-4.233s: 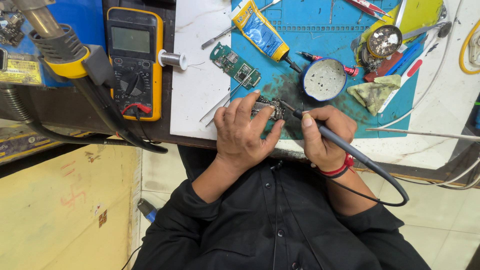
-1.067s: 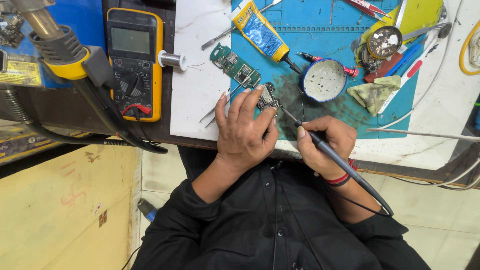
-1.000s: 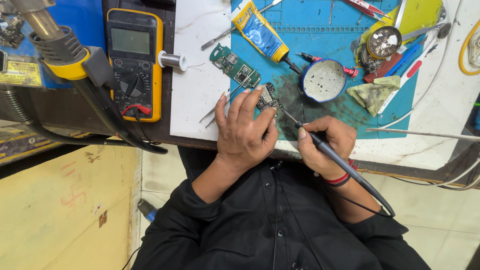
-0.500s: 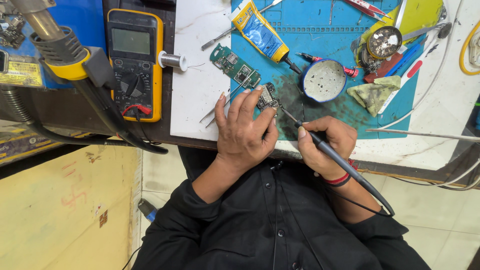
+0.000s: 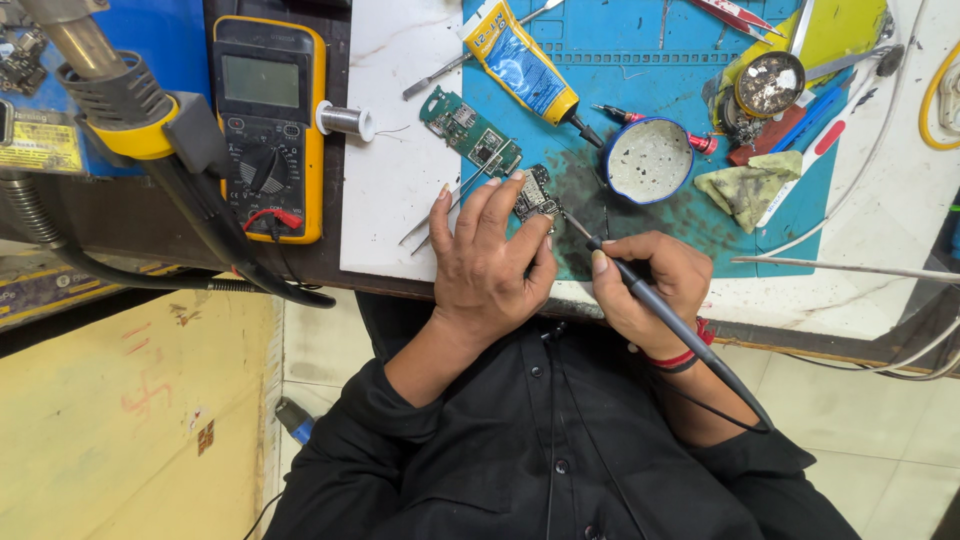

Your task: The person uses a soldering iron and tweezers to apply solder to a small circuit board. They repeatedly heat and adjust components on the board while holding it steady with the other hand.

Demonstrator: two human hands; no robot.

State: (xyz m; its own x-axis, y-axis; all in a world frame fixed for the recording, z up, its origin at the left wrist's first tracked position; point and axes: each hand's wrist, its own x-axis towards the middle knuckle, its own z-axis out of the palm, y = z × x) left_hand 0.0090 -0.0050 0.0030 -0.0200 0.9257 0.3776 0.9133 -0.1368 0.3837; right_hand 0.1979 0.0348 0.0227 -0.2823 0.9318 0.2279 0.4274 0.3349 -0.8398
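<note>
Head camera looks steeply down, close above the workbench (image 5: 400,200).

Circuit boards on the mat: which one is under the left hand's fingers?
The small dark board, pinned by the left hand at the soldering iron tip. The longer green board lies untouched, farther up-left.

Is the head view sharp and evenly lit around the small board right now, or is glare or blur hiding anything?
Head view: sharp and evenly lit, with no motion blur on the left hand or right hand; the small dark circuit board is partly covered by the left fingers; the white marble slab is bright but not washed out; wide-angle distortion bends the edges of the frame.
</note>
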